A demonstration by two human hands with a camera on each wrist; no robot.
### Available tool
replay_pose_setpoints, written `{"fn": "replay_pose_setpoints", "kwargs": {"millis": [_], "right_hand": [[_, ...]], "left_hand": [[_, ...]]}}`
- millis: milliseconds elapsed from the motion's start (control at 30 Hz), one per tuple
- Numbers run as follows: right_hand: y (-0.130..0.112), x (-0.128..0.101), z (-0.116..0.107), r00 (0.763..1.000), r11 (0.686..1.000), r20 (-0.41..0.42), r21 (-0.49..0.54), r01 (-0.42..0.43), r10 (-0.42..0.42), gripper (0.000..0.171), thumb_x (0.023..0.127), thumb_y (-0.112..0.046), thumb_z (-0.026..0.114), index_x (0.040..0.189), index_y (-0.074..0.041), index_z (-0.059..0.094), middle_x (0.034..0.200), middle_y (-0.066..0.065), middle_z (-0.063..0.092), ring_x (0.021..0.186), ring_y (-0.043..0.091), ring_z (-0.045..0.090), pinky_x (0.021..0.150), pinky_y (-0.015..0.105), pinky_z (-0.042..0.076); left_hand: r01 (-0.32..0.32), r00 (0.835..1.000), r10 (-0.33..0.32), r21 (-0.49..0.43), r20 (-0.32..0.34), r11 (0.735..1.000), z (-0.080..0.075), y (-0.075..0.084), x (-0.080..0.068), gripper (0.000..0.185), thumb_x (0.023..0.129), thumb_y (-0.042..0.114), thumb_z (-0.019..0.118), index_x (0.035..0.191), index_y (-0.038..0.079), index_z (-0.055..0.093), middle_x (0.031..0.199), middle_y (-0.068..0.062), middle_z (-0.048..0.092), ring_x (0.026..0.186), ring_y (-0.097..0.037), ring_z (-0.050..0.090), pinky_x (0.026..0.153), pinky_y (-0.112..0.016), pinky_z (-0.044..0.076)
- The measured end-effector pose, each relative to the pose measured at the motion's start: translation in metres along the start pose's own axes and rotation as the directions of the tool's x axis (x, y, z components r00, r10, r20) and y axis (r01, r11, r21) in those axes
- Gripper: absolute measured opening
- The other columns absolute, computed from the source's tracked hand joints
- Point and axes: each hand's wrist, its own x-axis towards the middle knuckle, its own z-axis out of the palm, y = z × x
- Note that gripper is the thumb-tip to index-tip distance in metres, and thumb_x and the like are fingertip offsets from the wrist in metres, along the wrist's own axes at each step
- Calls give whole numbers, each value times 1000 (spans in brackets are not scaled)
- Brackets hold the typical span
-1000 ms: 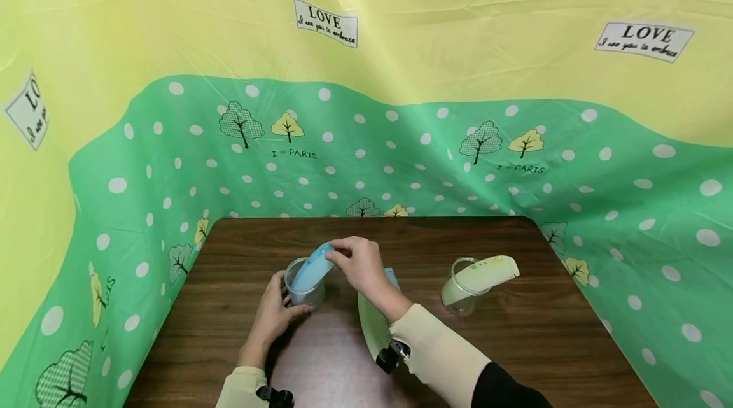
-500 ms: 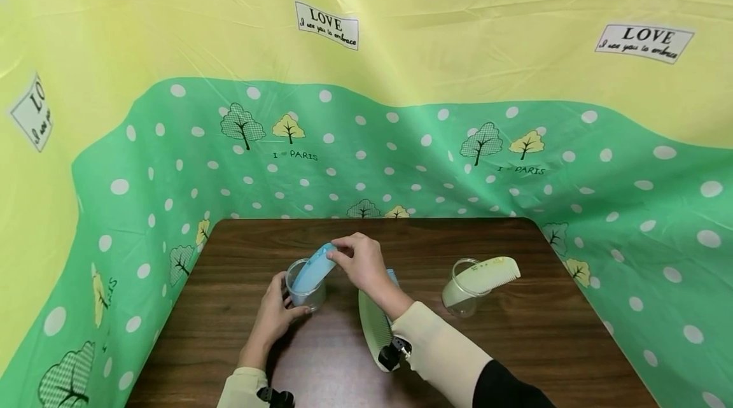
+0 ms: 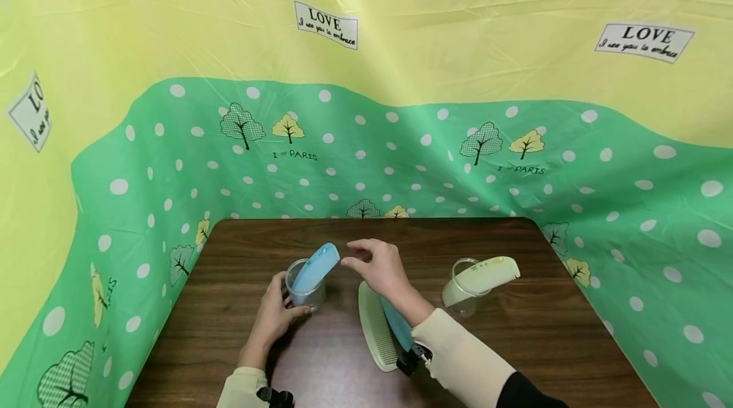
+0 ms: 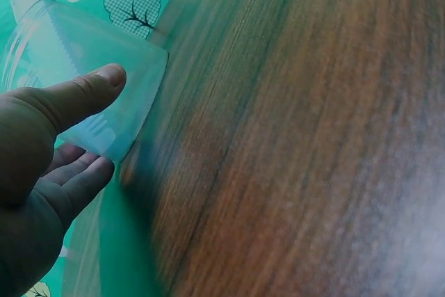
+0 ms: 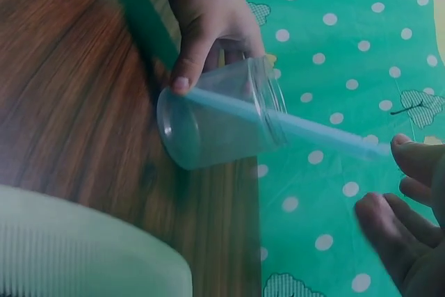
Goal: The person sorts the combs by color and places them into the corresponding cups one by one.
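My left hand grips a clear plastic cup from its left side, with fingers and thumb round the wall near the base. A light blue comb leans in this cup, its upper end sticking out over the rim toward the right. Just right of that end is my right hand, its fingers loosely bent and apart from the comb, holding nothing. Under the right forearm, a pale green comb and a second blue comb lie side by side on the table, the blue one partly hidden.
Toward the right of the dark wooden table stands another clear cup with a pale yellow-green comb leaning in it. A green and yellow printed curtain surrounds the table at the back and sides.
My right hand has let go of the blue comb and moved slightly right. More of the two combs on the table now shows. The left hand and its cup have stayed in place.
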Motion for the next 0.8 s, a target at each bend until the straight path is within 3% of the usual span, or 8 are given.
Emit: {"fn": "replay_pose_setpoints", "kwargs": {"millis": [400, 800], "right_hand": [[26, -26, -18, 996, 995, -23, -28, -92, 91, 34, 81, -26, 88, 113, -19, 79, 102, 0, 76, 80, 11, 70, 59, 21, 57], [50, -52, -26, 983, 984, -53, -28, -178, 176, 30, 79, -23, 91, 106, -17, 79, 96, 1, 73, 78, 13, 71, 61, 21, 58]], "left_hand": [[6, 1000, -6, 1, 5, 1000, 2, -2, 0, 93, 73, -4, 90, 148, -3, 34, 153, -32, 39, 142, -50, 42, 109, -48, 53], [-2, 1000, 2, 6, -3, 1000, 1, -2, 0, 94, 73, -5, 89, 149, -3, 34, 153, -33, 40, 141, -50, 43, 108, -49, 53]]}}
